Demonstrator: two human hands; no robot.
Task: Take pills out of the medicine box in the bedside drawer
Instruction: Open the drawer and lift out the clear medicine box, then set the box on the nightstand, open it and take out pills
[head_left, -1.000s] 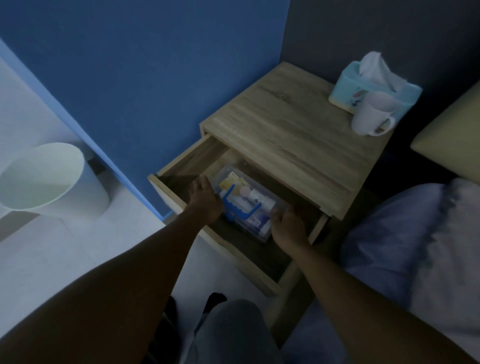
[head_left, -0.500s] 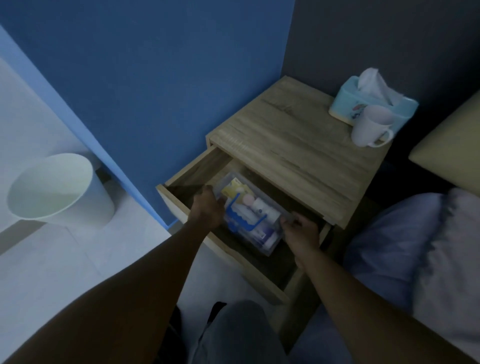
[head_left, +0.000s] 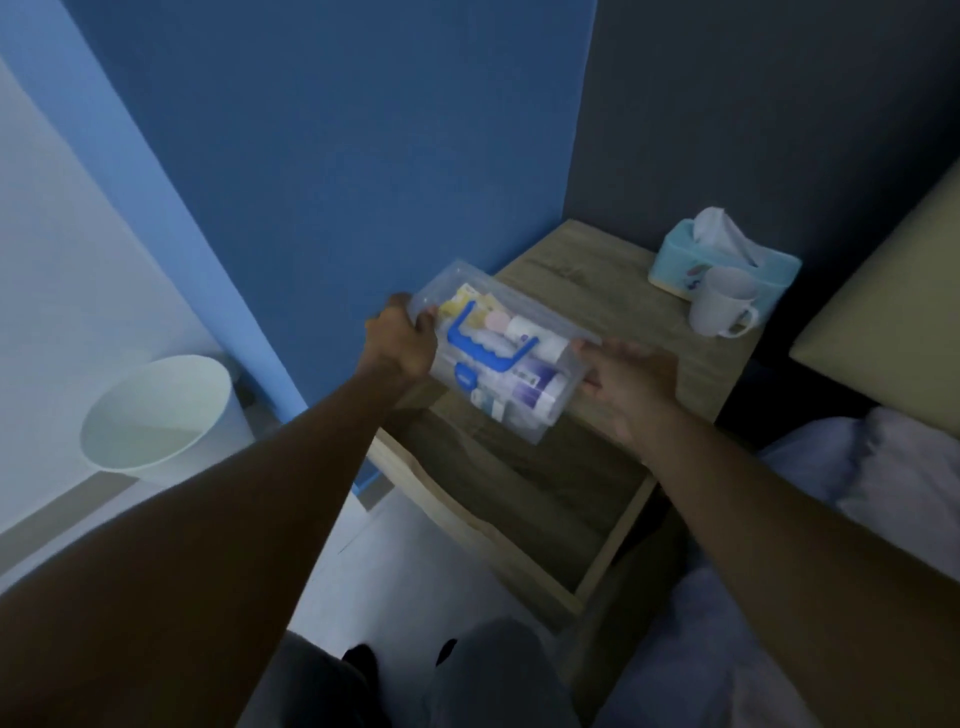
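Clear medicine box (head_left: 498, 358) — clamped endwise between left hand (head_left: 402, 343) and right hand (head_left: 631, 382) — held above the open drawer (head_left: 498, 499).

head-worn view, facing down, near nightstand (head_left: 623, 317)

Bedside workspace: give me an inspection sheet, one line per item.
Surface: wooden nightstand top, mostly bare.
Job's things: clear medicine box, blue handle, lid closed, held above the open drawer; drawer looks empty.
Clutter: tissue box and white mug at the back right corner.
Grippers: left hand and right hand grip opposite ends of the box.
Cables: nothing seen.
Surroundings: white bin on the floor, blue wall, bed at right.
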